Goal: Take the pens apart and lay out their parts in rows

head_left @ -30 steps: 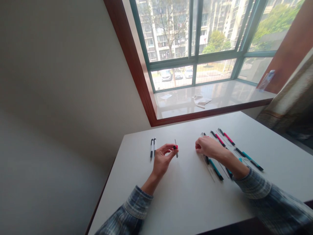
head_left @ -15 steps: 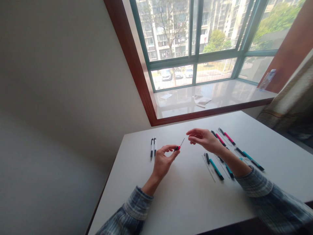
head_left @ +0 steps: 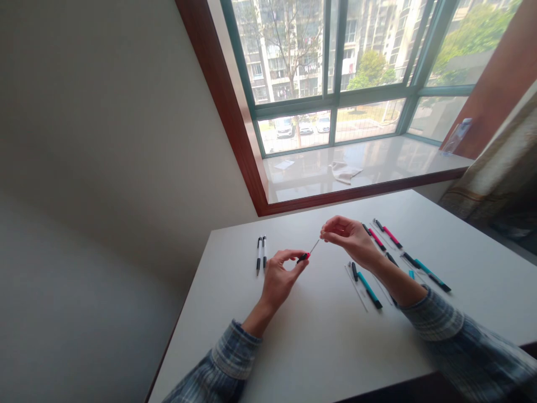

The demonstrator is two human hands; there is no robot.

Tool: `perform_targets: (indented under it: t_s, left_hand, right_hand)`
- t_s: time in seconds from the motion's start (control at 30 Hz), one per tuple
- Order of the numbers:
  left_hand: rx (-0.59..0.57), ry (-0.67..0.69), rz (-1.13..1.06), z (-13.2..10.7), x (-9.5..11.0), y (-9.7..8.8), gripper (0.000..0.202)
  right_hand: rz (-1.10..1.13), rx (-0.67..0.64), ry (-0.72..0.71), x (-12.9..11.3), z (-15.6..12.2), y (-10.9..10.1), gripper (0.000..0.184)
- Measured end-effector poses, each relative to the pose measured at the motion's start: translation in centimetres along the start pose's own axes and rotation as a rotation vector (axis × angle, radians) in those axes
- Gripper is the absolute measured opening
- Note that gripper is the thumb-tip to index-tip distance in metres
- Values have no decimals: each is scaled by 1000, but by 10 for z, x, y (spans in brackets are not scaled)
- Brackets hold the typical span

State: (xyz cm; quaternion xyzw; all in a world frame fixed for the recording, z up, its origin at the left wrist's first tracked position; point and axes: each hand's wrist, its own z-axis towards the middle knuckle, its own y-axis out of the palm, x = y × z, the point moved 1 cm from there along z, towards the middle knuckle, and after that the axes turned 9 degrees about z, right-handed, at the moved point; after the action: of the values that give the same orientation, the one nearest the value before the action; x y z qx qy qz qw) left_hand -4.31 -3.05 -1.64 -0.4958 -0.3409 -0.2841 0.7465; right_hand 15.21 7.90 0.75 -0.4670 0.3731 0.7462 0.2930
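My left hand (head_left: 280,278) is closed, with thumb and fingers pinching a short black and pink pen part (head_left: 303,257) above the table. A thin pen refill (head_left: 314,245) pokes out of it, slanting up to the right. My right hand (head_left: 346,238) pinches thumb and fingers together right by the refill's free tip; whatever sits between these fingertips is too small to name. Under and beside my right forearm lie pen parts: pink barrels (head_left: 392,237), teal barrels (head_left: 370,290), black pieces and thin pale refills.
Two white and black pens (head_left: 259,256) lie side by side at the left of the white table (head_left: 310,336). Beyond the table's far edge is a window sill (head_left: 308,187) with a crumpled cloth (head_left: 344,172) and a clear bottle (head_left: 458,136). A curtain (head_left: 482,179) hangs at the right.
My right hand's fingers have closed into a pinch and come to the refill's tip. My left hand keeps its hold on the pen part, almost unmoved.
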Motion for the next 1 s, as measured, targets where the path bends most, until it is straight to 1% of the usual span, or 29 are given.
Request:
perform_targets:
  t_s: [0.23,0.43,0.6,0.77,1.0]
  left_hand:
    - [-12,7,9,0,2,0,14]
    - [-9,17,-1,-1,0,0,15]
    - [-15,19,-2,0,1,0,15]
    - [-8,18,-12,0,2,-1,15]
    - [-11,-2,5,0,2,0,15]
  right_hand:
    - [77,19,15,4,0,0,32]
    - [17,28,-38,6,0,1,31]
    - [2,14,-24,4,-1,2,28]
    - [-39,-22,-2,4,-2,3,29]
    - [7,-23,12,10,-1,2,30]
